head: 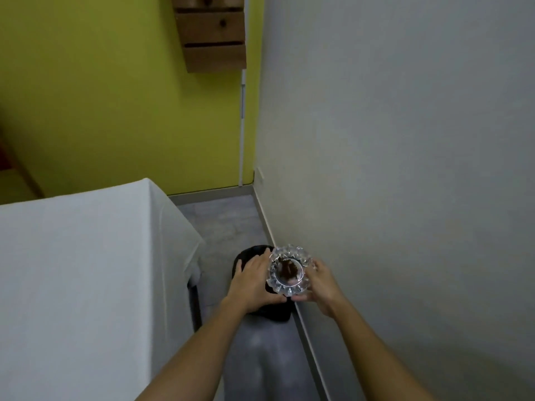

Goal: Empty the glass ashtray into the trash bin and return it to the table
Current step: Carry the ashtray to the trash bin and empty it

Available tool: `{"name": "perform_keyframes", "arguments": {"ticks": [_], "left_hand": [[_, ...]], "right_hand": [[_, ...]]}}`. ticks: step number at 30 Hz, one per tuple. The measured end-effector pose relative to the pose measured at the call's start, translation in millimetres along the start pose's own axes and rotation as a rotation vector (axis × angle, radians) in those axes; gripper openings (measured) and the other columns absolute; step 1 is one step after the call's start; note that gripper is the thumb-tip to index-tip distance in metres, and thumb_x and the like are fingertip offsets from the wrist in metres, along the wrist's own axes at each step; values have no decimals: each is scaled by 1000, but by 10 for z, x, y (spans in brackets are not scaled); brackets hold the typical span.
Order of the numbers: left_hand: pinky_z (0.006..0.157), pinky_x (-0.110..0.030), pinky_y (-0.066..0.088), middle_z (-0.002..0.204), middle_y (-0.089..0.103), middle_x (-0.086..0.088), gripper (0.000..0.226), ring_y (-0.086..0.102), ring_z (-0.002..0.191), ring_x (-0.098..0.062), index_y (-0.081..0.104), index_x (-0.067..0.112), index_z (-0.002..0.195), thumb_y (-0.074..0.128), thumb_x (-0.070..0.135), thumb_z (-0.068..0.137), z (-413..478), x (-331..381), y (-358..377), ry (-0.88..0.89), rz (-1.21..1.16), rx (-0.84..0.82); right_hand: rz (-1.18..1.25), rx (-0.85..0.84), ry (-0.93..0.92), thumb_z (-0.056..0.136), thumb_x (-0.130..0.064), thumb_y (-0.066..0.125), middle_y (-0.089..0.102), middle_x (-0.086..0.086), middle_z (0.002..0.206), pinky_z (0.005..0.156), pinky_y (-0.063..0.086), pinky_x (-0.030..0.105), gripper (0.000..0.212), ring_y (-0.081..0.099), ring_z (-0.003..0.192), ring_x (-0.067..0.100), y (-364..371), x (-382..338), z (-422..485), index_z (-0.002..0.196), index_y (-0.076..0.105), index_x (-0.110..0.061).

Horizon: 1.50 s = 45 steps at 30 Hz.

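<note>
A cut-glass ashtray (289, 270) with dark brown residue in its bowl is held over a black trash bin (272, 314) on the floor. My left hand (254, 282) grips the ashtray's left side. On its right side my right hand (321, 282) holds the rim, fingers under the lower edge. The ashtray is tilted with its opening towards me. Most of the bin is hidden behind my hands and the ashtray. The table (72, 270), covered in a white cloth, stands to the left.
A grey wall (405, 169) runs close along the right, with a baseboard beside the bin. A yellow-green wall (115, 96) is ahead, with a wooden drawer unit (214, 33) mounted high. Grey floor (225, 224) lies between table and wall.
</note>
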<state>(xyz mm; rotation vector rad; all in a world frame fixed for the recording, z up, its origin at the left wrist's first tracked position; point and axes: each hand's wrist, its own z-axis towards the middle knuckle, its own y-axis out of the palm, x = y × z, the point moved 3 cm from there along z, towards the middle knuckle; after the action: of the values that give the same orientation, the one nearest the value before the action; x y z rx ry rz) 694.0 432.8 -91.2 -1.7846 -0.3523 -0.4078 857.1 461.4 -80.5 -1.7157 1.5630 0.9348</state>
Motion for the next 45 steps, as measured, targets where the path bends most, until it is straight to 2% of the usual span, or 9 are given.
{"name": "perform_keyframes", "arguments": {"ticks": [5,9,14,19,23,29,37,40,45], "left_hand": [[121,-51,3,165,-1,-7,104,1,152,-22,-7,10,155,56,56,87,193,-348,550,-216,119,-143],[120,-52,-1,165,-3,-10,100,-2,152,-27,-6,9,155,48,61,89,595,-732,1022,-343,169,-154],[119,-53,-4,164,-5,-11,108,-6,152,-28,-7,7,154,41,73,84,1137,-1309,1992,-472,189,-136],[119,-53,-7,164,-10,-14,121,-13,151,-31,-12,8,154,38,85,75,1606,-1809,2996,-533,189,-157],[118,-54,-8,163,-12,-14,128,-14,150,-34,-12,7,154,35,91,69,1783,-2085,3543,-558,199,-151],[119,-54,-9,160,-23,-17,138,-22,148,-33,-18,6,152,41,93,62,1941,-2325,3899,-531,119,25],[116,-55,-16,159,-24,-19,134,-26,146,-34,-14,12,154,34,96,61,1961,-2309,3896,-550,230,-51],[115,-55,-17,159,-25,-19,129,-26,146,-34,-12,16,154,29,96,62,1945,-2305,3923,-552,253,-49],[116,-54,-15,160,-24,-17,130,-24,147,-33,-16,15,154,29,96,62,1918,-2312,3960,-545,233,-5]], "right_hand": [[-16,126,34,96,-14,54,59,16,114,35,55,34,24,65,70,23,-92,220,598,119,51,-7],[-52,221,-2,95,-9,53,56,4,89,32,53,33,8,63,64,20,-91,526,1275,102,50,-13],[-193,314,-120,91,-3,55,59,11,89,31,52,28,13,61,64,23,-42,1202,2280,96,50,-13],[-509,405,-344,89,-8,54,68,19,97,76,54,39,13,64,88,37,-83,1897,3182,102,55,-10],[-644,422,-495,89,-3,49,68,21,100,69,43,34,27,63,89,38,-69,2177,3510,112,56,-13],[-882,308,-897,83,4,51,70,22,99,71,50,44,37,64,86,43,17,2320,3786,116,59,-11],[-1146,223,-1119,88,0,51,69,19,96,61,55,51,29,66,81,43,107,2698,3713,115,58,-7],[-1249,268,-1207,81,1,62,69,14,88,49,55,46,27,68,74,38,68,2787,3710,107,59,-7],[-1480,249,-1294,75,0,66,70,12,96,46,58,43,34,69,80,36,-66,2902,3751,107,60,-7]]}}
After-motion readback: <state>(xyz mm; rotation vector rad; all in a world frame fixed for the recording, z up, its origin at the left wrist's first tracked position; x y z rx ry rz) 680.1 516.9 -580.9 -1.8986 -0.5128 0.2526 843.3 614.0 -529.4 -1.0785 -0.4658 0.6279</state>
